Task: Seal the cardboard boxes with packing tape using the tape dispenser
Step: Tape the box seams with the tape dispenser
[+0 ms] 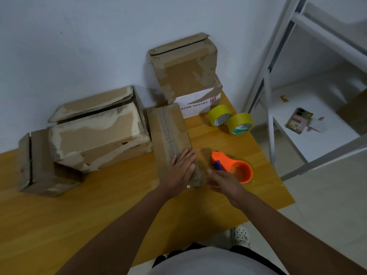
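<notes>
Cardboard of the centre box (170, 133) is pressed under flat left-hand fingers (181, 161), apparently taped; the other boxes (95, 132) are judged unsealed, right hand (222, 180) blurred.

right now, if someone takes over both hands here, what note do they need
Left hand: flat, fingers straight, pressing the near end of the narrow brown cardboard box. No grip on anything.
Right hand: blurred, beside the orange tape dispenser; cannot tell whether it holds it.
Two yellow tape rolls sit on the wooden table.
Done: the narrow box shows tape along its top seam.
Left: the large torn cardboard box has a raised flap.
</notes>
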Available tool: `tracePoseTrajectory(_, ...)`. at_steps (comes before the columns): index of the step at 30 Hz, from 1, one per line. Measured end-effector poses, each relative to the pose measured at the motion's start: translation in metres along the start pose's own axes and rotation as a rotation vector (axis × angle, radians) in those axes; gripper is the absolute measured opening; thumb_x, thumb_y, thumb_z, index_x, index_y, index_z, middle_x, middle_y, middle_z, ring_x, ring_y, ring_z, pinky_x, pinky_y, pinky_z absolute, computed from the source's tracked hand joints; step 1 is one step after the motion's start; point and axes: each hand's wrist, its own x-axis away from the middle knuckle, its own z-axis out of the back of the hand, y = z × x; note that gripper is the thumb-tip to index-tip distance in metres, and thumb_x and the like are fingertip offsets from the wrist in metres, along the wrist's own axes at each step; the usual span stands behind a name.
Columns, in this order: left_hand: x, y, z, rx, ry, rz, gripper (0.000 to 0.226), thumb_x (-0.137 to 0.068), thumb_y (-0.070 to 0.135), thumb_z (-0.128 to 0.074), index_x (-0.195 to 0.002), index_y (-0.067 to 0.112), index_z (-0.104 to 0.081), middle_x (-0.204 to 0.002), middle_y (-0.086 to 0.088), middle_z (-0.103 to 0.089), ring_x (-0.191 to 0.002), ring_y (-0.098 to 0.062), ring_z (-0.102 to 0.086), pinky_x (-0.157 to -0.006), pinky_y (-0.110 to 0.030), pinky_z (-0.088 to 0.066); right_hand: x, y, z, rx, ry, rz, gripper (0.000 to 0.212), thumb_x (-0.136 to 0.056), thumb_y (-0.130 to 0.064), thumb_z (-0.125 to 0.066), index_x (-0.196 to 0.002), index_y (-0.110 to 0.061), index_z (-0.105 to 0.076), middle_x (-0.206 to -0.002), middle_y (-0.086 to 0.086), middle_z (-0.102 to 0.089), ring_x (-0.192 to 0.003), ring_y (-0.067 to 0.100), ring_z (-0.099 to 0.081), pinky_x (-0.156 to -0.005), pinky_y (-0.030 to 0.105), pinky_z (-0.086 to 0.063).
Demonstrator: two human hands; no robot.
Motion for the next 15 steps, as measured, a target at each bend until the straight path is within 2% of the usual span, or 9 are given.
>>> tracePoseTrajectory(3, -0.001, 0.004, 0.015, 0.066, 0.001, 0.006, 0.047, -0.108, 0.031, -0.022, -0.152, 0.019, -0.032, -0.163, 0.004, -0.018, -0.148, 0.001, -0.003, -0.122, -0.026, 0.007, 0.001, -0.001, 0.001, -0.021, 0.107, 0.053, 0.017, -0.096, -0.013, -0.059, -0.097, 0.003, -0.064, -0.077, 0.009, -0.06, -0.069, 0.013, -0.055, -0.063, 0.021, -0.045)
tracePoseTrajectory(5, 0.003, 0.001, 0.022, -0.044, 0.012, -0.042, 0.046, -0.109, 0.03, -0.023, -0.152, 0.017, -0.033, -0.163, 0.003, -0.019, -0.146, 0.002, -0.003, -0.12, -0.02, 0.007, 0.0, 0.0, 0.002, 0.022, 0.14, 0.095, 0.018, -0.096, -0.01, -0.058, -0.096, 0.007, -0.063, -0.073, 0.009, -0.059, -0.065, 0.013, -0.055, -0.061, 0.022, -0.043)
tracePoseTrajectory(6, 0.007, -0.003, 0.023, -0.109, -0.003, -0.066, 0.047, -0.109, 0.03, -0.023, -0.153, 0.019, -0.031, -0.163, 0.005, -0.018, -0.146, 0.002, -0.001, -0.119, -0.02, 0.008, 0.0, 0.001, 0.001, 0.05, 0.149, 0.117, 0.019, -0.096, -0.01, -0.058, -0.096, 0.008, -0.063, -0.073, 0.01, -0.06, -0.065, 0.013, -0.056, -0.061, 0.022, -0.044)
tracePoseTrajectory(8, 0.018, -0.012, 0.021, -0.226, -0.059, -0.084, 0.049, -0.108, 0.035, -0.021, -0.156, 0.024, -0.021, -0.164, 0.01, -0.009, -0.148, 0.001, 0.007, -0.122, -0.027, 0.007, 0.001, 0.003, 0.0, 0.111, 0.175, 0.162, 0.022, -0.096, -0.01, -0.057, -0.096, 0.011, -0.063, -0.075, 0.01, -0.062, -0.068, 0.016, -0.057, -0.063, 0.023, -0.045)
tracePoseTrajectory(10, 0.027, -0.022, 0.016, -0.339, -0.082, -0.099, 0.053, -0.107, 0.042, -0.017, -0.158, 0.029, -0.01, -0.164, 0.015, 0.0, -0.149, -0.001, 0.013, -0.122, -0.033, 0.009, 0.002, 0.006, -0.001, 0.187, 0.202, 0.23, 0.022, -0.097, -0.011, -0.056, -0.096, 0.011, -0.063, -0.077, 0.012, -0.064, -0.074, 0.021, -0.058, -0.066, 0.027, -0.046)
tracePoseTrajectory(12, 0.03, -0.03, 0.013, -0.431, -0.075, -0.12, 0.055, -0.106, 0.047, -0.014, -0.157, 0.03, -0.003, -0.164, 0.016, 0.005, -0.149, -0.003, 0.016, -0.122, -0.035, 0.011, 0.002, 0.009, -0.002, 0.298, 0.207, 0.296, 0.02, -0.098, -0.013, -0.054, -0.094, 0.004, -0.063, -0.083, 0.013, -0.066, -0.079, 0.028, -0.059, -0.073, 0.037, -0.047)
tracePoseTrajectory(15, 0.031, -0.036, 0.01, -0.517, -0.056, -0.138, 0.057, -0.105, 0.051, -0.01, -0.157, 0.03, 0.0, -0.164, 0.014, 0.006, -0.149, -0.005, 0.015, -0.122, -0.037, 0.009, 0.001, 0.017, -0.001, 0.368, 0.214, 0.369, 0.017, -0.099, -0.016, -0.054, -0.088, -0.005, -0.062, -0.084, 0.011, -0.067, -0.082, 0.027, -0.061, -0.076, 0.04, -0.046)
